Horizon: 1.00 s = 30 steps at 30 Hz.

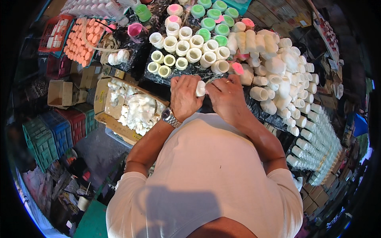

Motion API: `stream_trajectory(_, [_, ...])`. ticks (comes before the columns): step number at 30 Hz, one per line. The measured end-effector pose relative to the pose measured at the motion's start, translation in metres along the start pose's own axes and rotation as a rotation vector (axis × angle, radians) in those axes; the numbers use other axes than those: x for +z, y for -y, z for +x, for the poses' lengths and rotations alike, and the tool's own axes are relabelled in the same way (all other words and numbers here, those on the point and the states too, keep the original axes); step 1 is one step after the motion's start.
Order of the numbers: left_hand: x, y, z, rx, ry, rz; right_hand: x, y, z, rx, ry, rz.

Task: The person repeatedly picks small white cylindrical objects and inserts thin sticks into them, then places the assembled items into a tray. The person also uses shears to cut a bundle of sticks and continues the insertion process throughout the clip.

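Observation:
My left hand (pixel 184 95), with a metal watch at the wrist, is closed around a small white rounded piece (pixel 201 89) at the near edge of the table. Close beside it, my right hand (pixel 227 97) has its fingers bent and pressed together near that piece; what they pinch is hidden. Thin pale strands (pixel 210 75) lie on the dark table just beyond both hands. Farther off stand several cream open-topped cups (pixel 194 54), with smaller yellowish-lined cups (pixel 169 60) to their left.
Green-filled cups (pixel 214 14) stand at the back. White cylindrical pieces (pixel 278 65) heap up on the right, beside rows of clear tubes (pixel 321 146). A cardboard box (pixel 104 105) of white lumps sits left, near plastic crates (pixel 39 135). Orange pieces (pixel 85 37) fill a tray at far left.

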State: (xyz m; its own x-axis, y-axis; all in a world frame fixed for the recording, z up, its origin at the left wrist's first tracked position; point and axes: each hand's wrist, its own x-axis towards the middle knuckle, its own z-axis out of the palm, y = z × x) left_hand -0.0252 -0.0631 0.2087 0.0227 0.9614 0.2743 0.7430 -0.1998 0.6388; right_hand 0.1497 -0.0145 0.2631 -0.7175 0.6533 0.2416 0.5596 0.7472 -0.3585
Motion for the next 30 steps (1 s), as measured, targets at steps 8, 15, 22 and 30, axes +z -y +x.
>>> stream_trajectory(8, [-0.002, 0.002, -0.001, -0.017, 0.039, 0.014, 0.009, -0.002, -0.004, 0.028, 0.007, -0.068])
stream_trajectory(15, [0.009, 0.000, -0.003, -0.017, 0.044, -0.006, 0.023, 0.001, 0.003, -0.064, 0.056, -0.200])
stream_trajectory(22, [0.039, 0.051, -0.001, -1.099, -0.064, -1.639, -0.023, -0.020, 0.010, 0.148, -0.437, -0.031])
stream_trajectory(30, [0.038, 0.048, 0.006, -1.102, -0.044, -2.104, 0.005, 0.009, 0.019, 0.022, -0.245, 0.375])
